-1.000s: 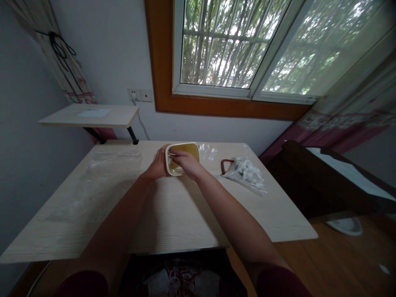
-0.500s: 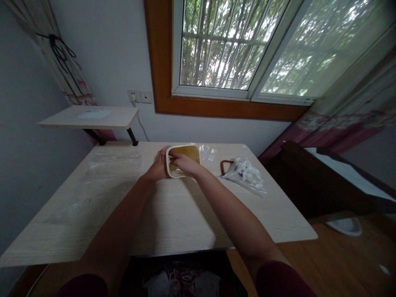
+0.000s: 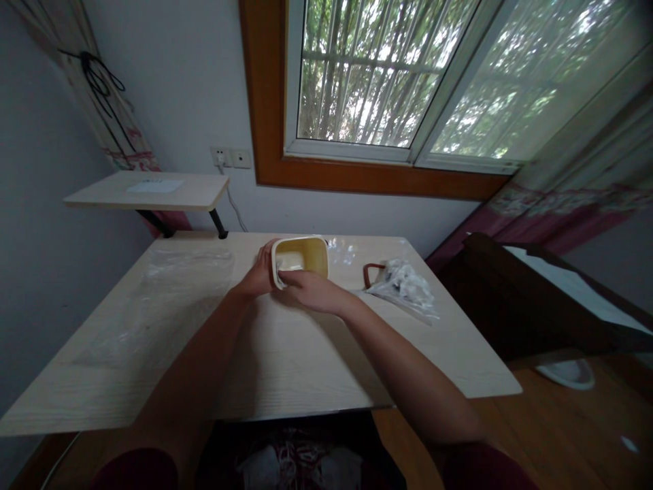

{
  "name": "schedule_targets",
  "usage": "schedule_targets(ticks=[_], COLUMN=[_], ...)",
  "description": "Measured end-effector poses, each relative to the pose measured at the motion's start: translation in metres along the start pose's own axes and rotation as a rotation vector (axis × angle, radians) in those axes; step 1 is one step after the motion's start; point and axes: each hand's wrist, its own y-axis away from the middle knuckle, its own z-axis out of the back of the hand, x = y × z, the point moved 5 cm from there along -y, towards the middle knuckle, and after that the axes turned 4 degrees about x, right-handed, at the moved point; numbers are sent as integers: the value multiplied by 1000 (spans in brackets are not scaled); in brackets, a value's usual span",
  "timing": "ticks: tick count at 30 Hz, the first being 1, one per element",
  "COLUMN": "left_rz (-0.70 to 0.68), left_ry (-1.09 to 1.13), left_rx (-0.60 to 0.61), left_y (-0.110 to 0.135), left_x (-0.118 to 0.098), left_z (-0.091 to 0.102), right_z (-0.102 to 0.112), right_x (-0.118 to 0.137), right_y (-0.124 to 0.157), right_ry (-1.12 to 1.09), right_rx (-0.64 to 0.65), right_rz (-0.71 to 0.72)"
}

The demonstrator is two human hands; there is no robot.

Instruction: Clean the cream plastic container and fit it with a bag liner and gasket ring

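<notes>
Left hand (image 3: 262, 273) clamps the yellow tub (image 3: 315, 254) at nine o'clock; right hand (image 3: 312, 290) overlaps its six-o'clock rim, grip unclear.

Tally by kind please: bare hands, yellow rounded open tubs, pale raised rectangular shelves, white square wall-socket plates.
Bare left hand, bare right hand: 2
Yellow rounded open tub: 1
Pale raised shelf: 1
White wall-socket plates: 2
Total: 6

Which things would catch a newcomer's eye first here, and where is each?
The bright window in its orange-brown frame, at the top, would probably win. Next comes a yellow container towards the far edge of the table, with the left hand around its left side and the right hand at its near rim. Further right lies a clear plastic bag, whitish inside.
</notes>
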Motion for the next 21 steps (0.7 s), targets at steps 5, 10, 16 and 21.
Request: schedule_targets(ticks=[5, 10, 16, 21], left_rz=[-80, -126, -136, -121], left_ry=[-15, -28, -14, -31], left_rx=[0, 41, 78, 90], left_y=[-1, -3, -6, -5], left_x=[-1, -9, -11, -9], left_z=[-1, 4, 5, 3], right_z=[-6, -6, 1, 7], right_x=[21, 11, -14, -14], right_y=[19, 31, 46, 54], right_ry=[300, 515, 778, 919], right_rx=[14, 62, 113, 3], right_rz=[76, 67, -34, -49])
